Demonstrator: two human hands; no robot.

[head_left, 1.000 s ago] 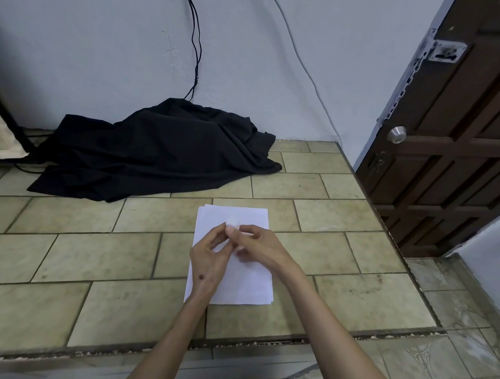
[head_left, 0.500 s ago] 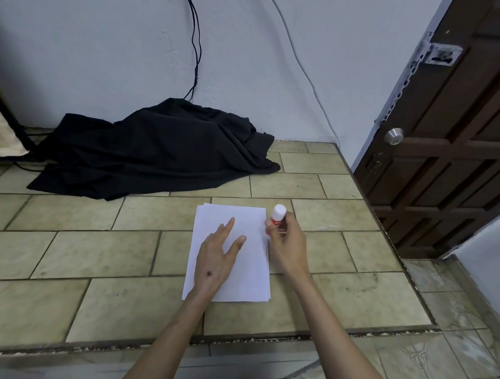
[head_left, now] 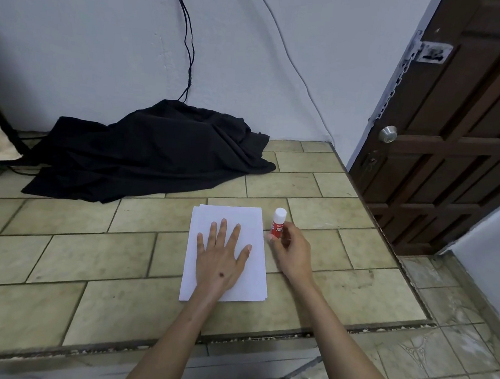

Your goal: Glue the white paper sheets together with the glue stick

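The left hand (head_left: 221,256) now lies flat, fingers spread, on the paper sheets (head_left: 249,286); the right hand (head_left: 290,253) pinches the capped glue stick (head_left: 278,223) beside their right edge. The sheets may slide apart if pushed.

The sheets (head_left: 258,220) are thin white paper, matt and smooth. The glue stick (head_left: 278,224) looks like plastic, with a glossy red label and a plain white cap. The counter (head_left: 116,253) is faced with beige tiles that have a dull sheen, mottled and stained, with rough, crumbling grout along the front edge. The black cloth (head_left: 149,156) is soft, matt and creased. The door (head_left: 458,147) is dark panelled wood with a low sheen; its knob (head_left: 388,133) is shiny metal. The wall (head_left: 89,39) is matt painted plaster.
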